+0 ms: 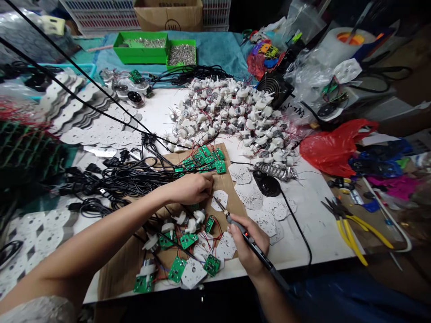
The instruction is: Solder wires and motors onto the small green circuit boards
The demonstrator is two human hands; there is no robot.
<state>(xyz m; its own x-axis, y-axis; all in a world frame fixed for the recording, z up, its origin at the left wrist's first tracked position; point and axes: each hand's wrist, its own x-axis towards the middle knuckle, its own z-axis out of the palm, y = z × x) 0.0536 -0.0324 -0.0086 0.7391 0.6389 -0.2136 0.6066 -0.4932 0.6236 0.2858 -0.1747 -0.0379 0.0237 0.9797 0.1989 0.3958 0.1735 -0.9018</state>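
Observation:
My right hand [248, 244] grips a black soldering iron [235, 224] like a pen, its tip pointing up-left at a white round plate [220, 198] on a brown cardboard sheet [232, 184]. My left hand [191, 188] is closed, its fingers pinched just left of the tip; what they press or hold is hidden. Below the hands lie several small green circuit boards [177, 268] wired with red leads to small white motors [198, 216]. A loose pile of green boards [205, 159] sits above my left hand.
A big heap of white motors [232, 116] covers the table's middle. Black cables [114, 175] tangle at the left, by stacked white plates [87, 121]. Green trays [141, 47] of metal parts stand at the back. A red bag [333, 148] and yellow-handled pliers [350, 226] lie right.

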